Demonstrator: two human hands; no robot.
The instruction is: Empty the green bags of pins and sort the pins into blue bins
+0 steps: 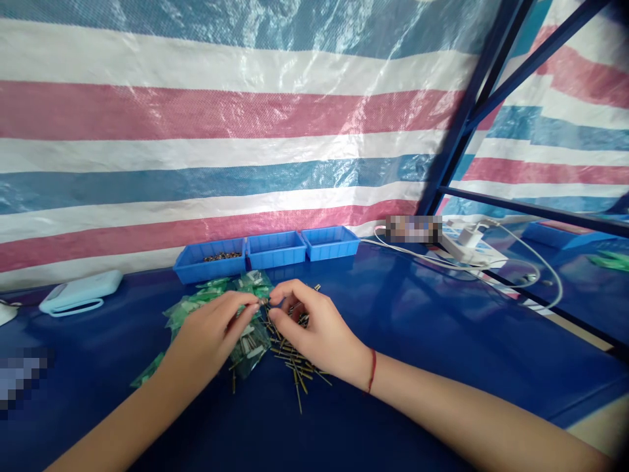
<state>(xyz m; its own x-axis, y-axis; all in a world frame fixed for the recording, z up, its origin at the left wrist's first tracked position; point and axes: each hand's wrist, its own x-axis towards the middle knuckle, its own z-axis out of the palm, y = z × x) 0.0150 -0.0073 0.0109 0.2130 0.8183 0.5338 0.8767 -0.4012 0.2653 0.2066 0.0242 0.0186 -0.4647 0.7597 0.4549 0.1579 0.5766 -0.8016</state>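
Note:
My left hand (pixel 211 328) is closed in a pinch, with a tiny metallic piece (pixel 262 301) at its fingertips, too small to name. Facing it, my right hand (pixel 312 324) curves with thumb and index finger a little apart, the index tip close to that piece. Below the right hand spreads a loose pile of thin brass-coloured pins (pixel 295 364) that look like blind rivets, partly hidden by the fingers. Under and beside the left hand lie small clear plastic bags (pixel 253 347) with green print, one with metal pins inside.
Three blue bins (pixel 276 252) stand in a row behind the hands; the left one holds small copper-coloured parts (pixel 222 256). A light-blue device (pixel 81 292) lies at the left. White cables (pixel 417 255) and a power strip (pixel 459 246) are at the right, by a dark metal frame (pixel 457 144).

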